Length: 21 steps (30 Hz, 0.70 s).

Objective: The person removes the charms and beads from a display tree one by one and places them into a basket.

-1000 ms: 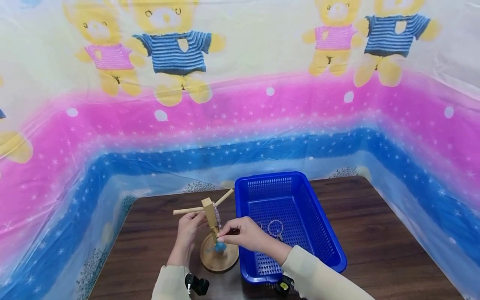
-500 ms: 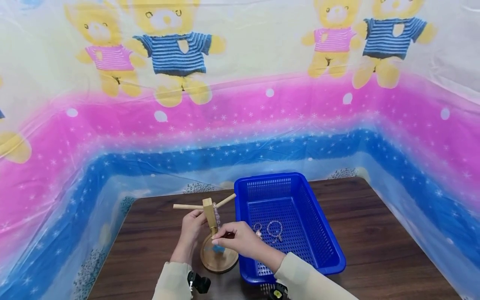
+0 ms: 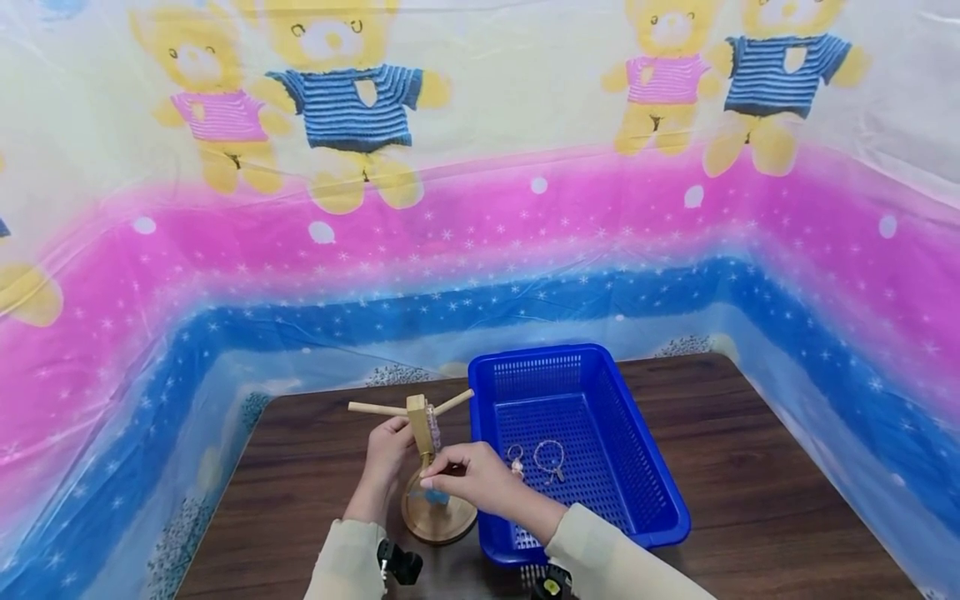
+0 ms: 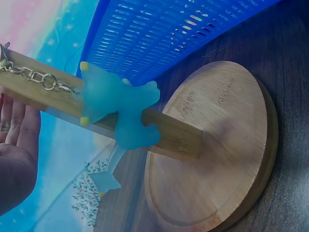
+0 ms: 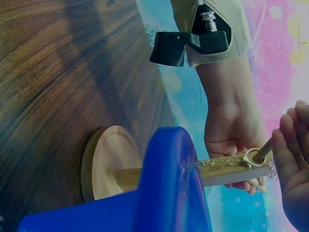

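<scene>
A wooden stand with a round base (image 3: 438, 521), a square post (image 3: 420, 429) and side pegs stands left of the basket. My left hand (image 3: 388, 454) grips the post from behind. A gold-coloured ring (image 5: 253, 157) circles a peg (image 5: 263, 151) that juts from the post's front. From its chain (image 4: 34, 75) a translucent blue animal-shaped keychain (image 4: 108, 96) with a star tail hangs along the post. My right hand (image 3: 476, 479) is at that peg's outer end, thumb and index finger meeting there, apart from the ring. A clear beaded bracelet (image 3: 434, 429) hangs on the stand's right side.
A blue perforated plastic basket (image 3: 648, 467) stands right beside the stand. Inside it lie a beaded bracelet (image 3: 550, 456) and a small ringed charm (image 3: 516, 462). The dark wooden table (image 3: 772, 467) extends to the right; a patterned cloth (image 3: 480, 275) surrounds the table.
My right hand has moved slightly left and down at the front peg, uncovering the charm in the basket. The stand has turned a little. My left hand keeps its grip on the post.
</scene>
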Each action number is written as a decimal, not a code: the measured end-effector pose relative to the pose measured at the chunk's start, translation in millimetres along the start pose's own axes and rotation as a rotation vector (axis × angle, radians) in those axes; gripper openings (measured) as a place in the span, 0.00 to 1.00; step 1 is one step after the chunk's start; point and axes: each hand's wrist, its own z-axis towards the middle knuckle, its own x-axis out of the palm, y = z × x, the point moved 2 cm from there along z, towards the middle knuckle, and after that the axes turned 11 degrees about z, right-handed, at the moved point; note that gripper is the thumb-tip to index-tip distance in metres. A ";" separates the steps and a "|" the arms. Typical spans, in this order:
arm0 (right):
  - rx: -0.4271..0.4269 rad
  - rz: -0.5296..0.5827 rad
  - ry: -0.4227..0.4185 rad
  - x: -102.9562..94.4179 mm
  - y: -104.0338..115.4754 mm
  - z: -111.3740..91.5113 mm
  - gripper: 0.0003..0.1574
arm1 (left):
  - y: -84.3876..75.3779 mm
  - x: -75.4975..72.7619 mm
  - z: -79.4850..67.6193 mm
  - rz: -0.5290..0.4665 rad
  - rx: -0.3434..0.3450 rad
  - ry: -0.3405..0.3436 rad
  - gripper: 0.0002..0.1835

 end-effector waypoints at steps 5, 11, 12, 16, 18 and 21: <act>0.007 0.000 0.003 -0.1 -0.3 -0.8 0.08 | 1.1 0.5 -1.6 0.018 -0.019 -0.007 0.14; 0.008 -0.012 0.006 0.5 -0.3 -1.0 0.09 | -5.3 -7.1 -12.9 0.076 -0.029 -0.005 0.13; 0.005 -0.018 0.006 0.5 -0.3 -0.8 0.09 | -8.2 -9.6 -16.0 0.070 -0.017 -0.002 0.17; -0.016 -0.032 0.005 0.6 1.7 -1.3 0.09 | -22.2 -22.6 -29.7 -0.044 0.071 0.020 0.23; -0.025 -0.038 0.005 0.7 3.0 -1.6 0.09 | -29.6 -29.9 -36.3 -0.146 0.161 0.062 0.19; -0.022 -0.046 0.002 1.1 5.3 -1.9 0.08 | -41.1 -40.1 -44.2 -0.251 0.295 0.126 0.17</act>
